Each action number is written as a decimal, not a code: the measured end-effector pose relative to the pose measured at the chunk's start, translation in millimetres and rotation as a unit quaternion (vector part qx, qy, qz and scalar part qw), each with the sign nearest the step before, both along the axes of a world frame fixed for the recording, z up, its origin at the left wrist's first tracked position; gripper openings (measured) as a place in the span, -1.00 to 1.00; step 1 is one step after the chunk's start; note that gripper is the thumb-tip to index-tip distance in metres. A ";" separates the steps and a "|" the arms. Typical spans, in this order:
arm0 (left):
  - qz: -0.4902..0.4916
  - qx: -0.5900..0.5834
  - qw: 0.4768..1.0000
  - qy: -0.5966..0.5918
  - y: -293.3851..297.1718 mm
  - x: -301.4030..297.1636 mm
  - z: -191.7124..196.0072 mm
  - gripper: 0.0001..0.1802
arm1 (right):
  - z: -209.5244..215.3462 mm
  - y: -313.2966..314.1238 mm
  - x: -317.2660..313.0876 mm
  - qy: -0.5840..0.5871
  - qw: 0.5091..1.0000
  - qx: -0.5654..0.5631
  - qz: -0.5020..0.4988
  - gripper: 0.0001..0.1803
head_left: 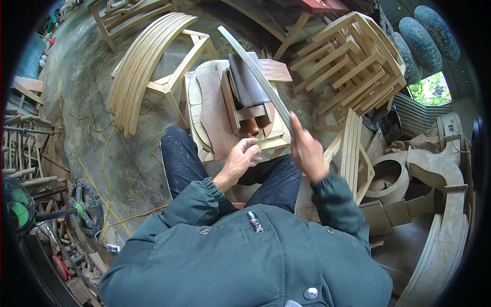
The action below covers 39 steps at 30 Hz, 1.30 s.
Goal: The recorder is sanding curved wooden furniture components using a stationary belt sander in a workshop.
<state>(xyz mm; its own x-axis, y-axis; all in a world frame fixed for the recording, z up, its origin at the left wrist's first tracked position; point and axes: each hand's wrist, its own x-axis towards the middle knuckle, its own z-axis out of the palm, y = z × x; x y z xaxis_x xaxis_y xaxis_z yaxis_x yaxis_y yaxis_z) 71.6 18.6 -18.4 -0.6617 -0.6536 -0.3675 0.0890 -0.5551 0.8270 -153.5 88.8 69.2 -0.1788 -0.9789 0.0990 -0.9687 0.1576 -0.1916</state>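
Note:
My right hand (308, 152) is closed around the lower end of a long, thin, slightly curved greyish wooden strip (258, 77). The strip slants up and to the left, in front of a smooth grey sheet-covered block (249, 77). My left hand (240, 158) holds nothing, its fingers loosely bent and apart. Just beyond its fingertips is a brown turned wooden knob (253, 127) below the block. Block and knob sit in a wooden holder (229, 102) on a low bench of boards (209, 112) between my knees.
Stacked curved wooden pieces (148, 66) rest on a wooden frame at the left. Wooden frames (353, 66) are piled at the far right, near light straight battens (350, 148). A large grey machine (440, 179) stands at right. A yellow cable (105, 174) crosses the floor near a fan (20, 204).

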 end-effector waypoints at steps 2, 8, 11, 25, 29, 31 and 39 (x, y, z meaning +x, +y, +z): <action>0.000 0.011 1.000 -0.002 0.2 -10.4 12.7 -0.43 | 11.6 80.3 5.7 -0.007 1.000 -0.014 -0.003 -0.08; 0.028 0.108 0.981 0.156 -15.7 -53.9 45.2 -0.43 | 33.1 249.4 14.7 -0.028 0.999 -0.012 -0.017 -0.03; 0.024 0.114 0.971 0.209 -9.7 -66.3 50.7 -0.47 | 42.5 293.2 13.4 -0.016 1.000 -0.010 -0.012 -0.04; 0.021 0.065 0.988 0.142 -53.6 -74.2 55.6 -0.49 | 13.8 48.6 -1.2 -0.122 0.991 -0.041 0.021 -0.07; 0.031 0.090 0.987 0.129 -49.3 -56.7 42.2 -0.41 | -12.7 -91.3 -6.9 -0.057 0.998 0.023 -0.023 -0.08; 0.023 0.107 0.984 0.140 -45.9 -47.3 37.7 -0.43 | -13.4 -142.3 3.5 -0.013 0.999 0.035 -0.034 -0.10; 0.106 -0.401 0.908 -0.052 -55.9 -37.4 45.9 -0.44 | 3.3 -58.2 -9.6 -0.013 0.999 -0.027 0.042 -0.11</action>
